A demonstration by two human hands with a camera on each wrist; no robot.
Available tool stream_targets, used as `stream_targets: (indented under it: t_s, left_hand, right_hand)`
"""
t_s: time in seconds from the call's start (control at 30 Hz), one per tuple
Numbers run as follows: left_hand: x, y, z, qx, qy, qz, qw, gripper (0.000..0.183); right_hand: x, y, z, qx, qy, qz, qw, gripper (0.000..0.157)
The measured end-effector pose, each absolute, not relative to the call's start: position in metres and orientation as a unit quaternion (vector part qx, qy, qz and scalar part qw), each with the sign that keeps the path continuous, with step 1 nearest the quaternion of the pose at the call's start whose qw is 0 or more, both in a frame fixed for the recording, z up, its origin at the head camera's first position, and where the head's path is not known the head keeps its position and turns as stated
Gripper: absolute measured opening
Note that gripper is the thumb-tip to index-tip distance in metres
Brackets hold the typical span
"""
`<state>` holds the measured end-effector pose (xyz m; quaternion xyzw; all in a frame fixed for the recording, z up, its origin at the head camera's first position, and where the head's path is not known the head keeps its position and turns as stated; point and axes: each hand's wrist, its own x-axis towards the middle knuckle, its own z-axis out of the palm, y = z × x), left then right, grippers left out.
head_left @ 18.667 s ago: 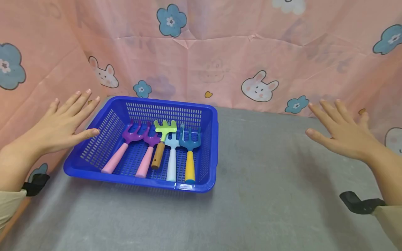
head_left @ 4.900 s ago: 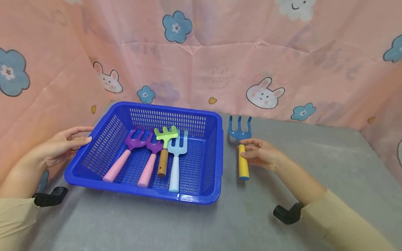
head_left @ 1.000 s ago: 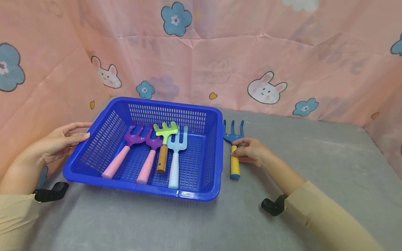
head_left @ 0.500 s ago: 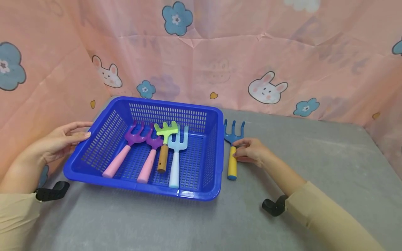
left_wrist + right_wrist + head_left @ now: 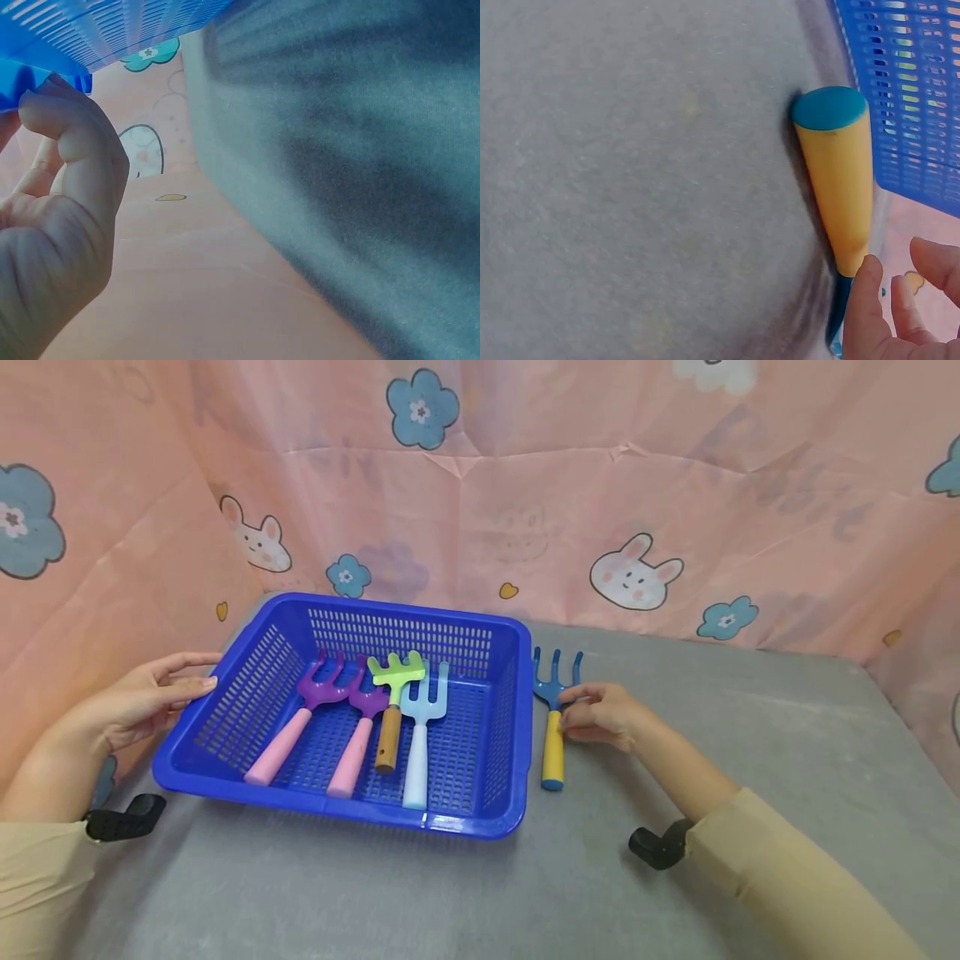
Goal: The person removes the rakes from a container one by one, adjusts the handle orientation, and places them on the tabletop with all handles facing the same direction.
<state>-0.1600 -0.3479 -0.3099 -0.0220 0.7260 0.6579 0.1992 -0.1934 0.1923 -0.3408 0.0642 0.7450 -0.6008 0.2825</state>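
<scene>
The fork (image 5: 553, 737) lies just beside the basket's right wall

On the table (image 5: 600, 877), toward its far edge, it looks light, stiff and hard to break; the thick yellow handle (image 5: 552, 760) seems the surest hold, though perhaps slippery. The right hand (image 5: 609, 718) is at its neck, fingers apart, not clamped. The left hand (image 5: 142, 703) pinches the left rim of the basket (image 5: 521, 727). In it lie two purple forks (image 5: 279, 747), a green rake (image 5: 397, 672) and a pale fork (image 5: 416, 764).

You're somewhere makeshift and screened off, room type unclear: pink cloth (image 5: 465, 514) with rabbits (image 5: 636, 575) and flowers (image 5: 422, 410) hangs at the far, left and right edges of your grey worktop (image 5: 750, 743).
</scene>
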Motion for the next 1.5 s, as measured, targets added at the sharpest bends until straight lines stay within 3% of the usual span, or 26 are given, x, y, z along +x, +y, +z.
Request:
stream_targets:
  t_s: [0.8, 1.5]
  left_hand:
    - [-0.160, -0.346, -0.310, -0.026, 0.736, 0.647, 0.199, 0.029]
    - [-0.161, -0.349, -0.312, -0.034, 0.729, 0.652, 0.203, 0.028]
  right_hand:
    - [-0.205, 0.180, -0.291, 0.038, 0.773, -0.586, 0.240, 0.047]
    - [-0.206, 0.161, -0.273, 0.010, 0.769, -0.595, 0.233, 0.039]
